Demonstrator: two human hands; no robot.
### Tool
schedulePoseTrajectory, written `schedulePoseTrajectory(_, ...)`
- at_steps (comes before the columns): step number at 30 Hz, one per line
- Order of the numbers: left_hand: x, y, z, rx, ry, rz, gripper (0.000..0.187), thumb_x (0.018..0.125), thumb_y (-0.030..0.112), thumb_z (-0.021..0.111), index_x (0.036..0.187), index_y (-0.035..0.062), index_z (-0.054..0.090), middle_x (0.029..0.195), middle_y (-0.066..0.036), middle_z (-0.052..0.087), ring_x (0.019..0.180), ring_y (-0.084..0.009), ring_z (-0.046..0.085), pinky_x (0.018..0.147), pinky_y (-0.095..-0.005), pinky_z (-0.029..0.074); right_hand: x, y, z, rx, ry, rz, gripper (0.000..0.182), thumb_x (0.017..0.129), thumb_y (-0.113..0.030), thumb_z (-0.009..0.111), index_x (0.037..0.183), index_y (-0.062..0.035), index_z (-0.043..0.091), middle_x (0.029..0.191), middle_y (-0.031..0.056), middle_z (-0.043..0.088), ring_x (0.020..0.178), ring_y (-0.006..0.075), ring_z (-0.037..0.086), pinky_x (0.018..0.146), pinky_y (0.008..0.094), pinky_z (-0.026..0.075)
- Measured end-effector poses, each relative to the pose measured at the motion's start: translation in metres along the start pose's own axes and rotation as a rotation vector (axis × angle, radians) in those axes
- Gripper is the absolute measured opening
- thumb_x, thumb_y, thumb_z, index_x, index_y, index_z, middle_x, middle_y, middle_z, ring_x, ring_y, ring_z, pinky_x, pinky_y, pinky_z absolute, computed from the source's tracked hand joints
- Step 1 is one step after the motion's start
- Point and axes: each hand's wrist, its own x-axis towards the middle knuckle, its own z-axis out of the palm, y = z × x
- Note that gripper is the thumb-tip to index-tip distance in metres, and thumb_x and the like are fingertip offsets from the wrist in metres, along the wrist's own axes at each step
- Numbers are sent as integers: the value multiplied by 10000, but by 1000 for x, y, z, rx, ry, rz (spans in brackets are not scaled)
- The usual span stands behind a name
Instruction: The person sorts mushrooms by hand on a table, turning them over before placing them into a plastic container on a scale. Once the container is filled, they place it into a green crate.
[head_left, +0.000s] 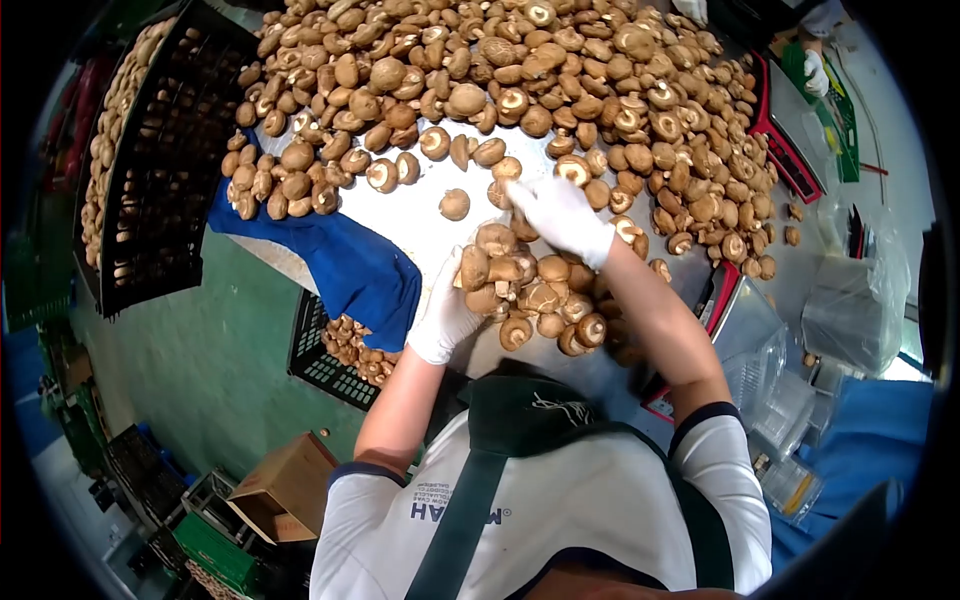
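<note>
My left hand (447, 312), in a white glove, is cupped around several brown shiitake mushrooms (476, 268) at the near side of the metal table. Also white-gloved, my right hand (568, 218) reaches in from the right, its fingers curled over a mushroom (522, 228) just above that handful; the fingertips are partly hidden. Below and between the hands lies a small group of loose mushrooms (540, 298), some with pale stems up. A single mushroom (454, 204) rests on the bright tabletop (405, 212) to the left of my right hand.
A large mushroom pile (480, 60) covers the table's far side. A black crate (165, 150) of mushrooms stands tilted at left, a blue cloth (330, 260) hangs over the edge, and another crate (325, 370) sits below. Red-edged scales (790, 130) and clear plastic trays (770, 400) are at right.
</note>
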Motion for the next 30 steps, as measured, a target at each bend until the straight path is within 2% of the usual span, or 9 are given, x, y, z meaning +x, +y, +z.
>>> schedulePoseTrajectory(4, -8, 7, -12, -153, 9, -13, 672, 956, 571, 378, 1391, 62, 434, 1336, -196, 518, 1195, -325, 534, 1008, -459, 449, 84, -3, 35, -352, 640, -620, 297, 862, -286, 635, 1085, -91, 662, 1042, 149, 653, 921, 336, 631, 795, 433, 495)
schedulePoseTrajectory(7, -12, 11, -26, -242, -18, 1, 695, 933, 606, 390, 1355, 58, 463, 1299, -198, 539, 1165, -325, 551, 990, -451, 460, 112, -6, 52, -538, 481, -574, 302, 861, -263, 661, 1118, -109, 627, 916, 101, 688, 830, 287, 667, 761, 397, 524)
schedulePoseTrajectory(12, -15, 16, -30, -158, 99, 73, 728, 925, 650, 391, 1368, 74, 445, 1325, -187, 512, 1175, -326, 529, 975, -467, 457, 82, 14, 5, 850, 495, -99, 385, 883, -288, 644, 1130, 0, 580, 937, 93, 667, 806, 143, 648, 637, 288, 540)
schedulePoseTrajectory(14, -15, 18, -33, -184, 81, 59, 735, 926, 658, 385, 1375, 79, 437, 1338, -182, 502, 1191, -328, 520, 997, -482, 446, 71, 40, -13, 1393, 402, -35, 340, 916, -162, 564, 1218, -11, 523, 1055, 116, 614, 877, 181, 634, 788, 330, 566)
schedulePoseTrajectory(16, -16, 21, -26, -216, 92, 51, 737, 927, 661, 383, 1376, 80, 437, 1338, -179, 502, 1193, -328, 520, 1004, -485, 442, 58, 49, -24, 1361, 473, -75, 334, 916, -114, 549, 1233, -15, 512, 1079, 117, 605, 921, 184, 627, 813, 346, 573)
schedulePoseTrajectory(20, -19, 22, -24, -190, 122, 81, 737, 929, 663, 384, 1374, 79, 440, 1341, -178, 501, 1193, -328, 521, 1006, -480, 442, 60, 31, -14, 500, 541, -110, 375, 860, -143, 647, 1211, -28, 582, 1045, 114, 642, 976, 149, 643, 779, 276, 543)
schedulePoseTrajectory(22, -17, 22, -33, -203, 84, 82, 730, 934, 656, 382, 1366, 72, 449, 1340, -187, 502, 1199, -332, 520, 1009, -476, 441, 76, 19, -1, -59, 432, 36, 503, 794, -396, 719, 1164, -64, 646, 1123, 173, 669, 1007, 273, 662, 886, 365, 507)
schedulePoseTrajectory(24, -15, 20, -35, -139, 89, 117, 726, 938, 651, 382, 1362, 66, 453, 1339, -192, 504, 1202, -335, 519, 1004, -473, 444, 95, 17, 16, -255, 246, 147, 598, 768, -472, 714, 1220, -88, 632, 1101, 192, 671, 1032, 303, 648, 907, 378, 492)
schedulePoseTrajectory(30, -12, 25, -39, -153, 64, 61, 599, 966, 542, 421, 1340, 76, 462, 1320, -152, 526, 1211, -293, 520, 1040, -458, 421, 68, 48, 35, 95, 497, -303, 550, 754, -330, 747, 1255, -149, 613, 1148, 164, 650, 1056, 353, 617, 892, 415, 495)
